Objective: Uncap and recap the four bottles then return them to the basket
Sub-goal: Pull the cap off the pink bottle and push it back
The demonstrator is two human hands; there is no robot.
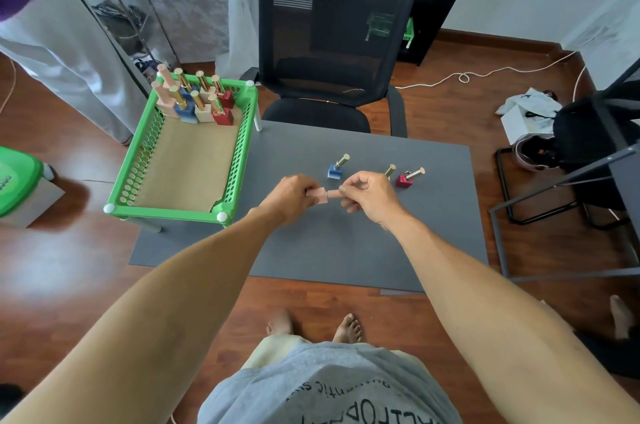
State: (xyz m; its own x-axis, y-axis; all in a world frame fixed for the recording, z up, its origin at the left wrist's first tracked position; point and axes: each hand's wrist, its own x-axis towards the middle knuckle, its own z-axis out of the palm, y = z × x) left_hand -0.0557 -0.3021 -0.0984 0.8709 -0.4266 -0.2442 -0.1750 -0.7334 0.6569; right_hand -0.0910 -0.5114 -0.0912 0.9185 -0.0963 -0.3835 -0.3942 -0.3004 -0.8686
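Grey mat, left hand gripping pink bottle, right hand pinching its cap, shirt lettering unreadable.

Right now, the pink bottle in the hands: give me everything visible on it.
The pink bottle is small, with a blocky square body and a slimmer matching pink cap, matte like plastic. It lies roughly horizontal in the air above the grey mat. The left hand grips the body end, the right hand pinches the cap end. Whether the cap is loosened cannot be told; fingers hide most of it.
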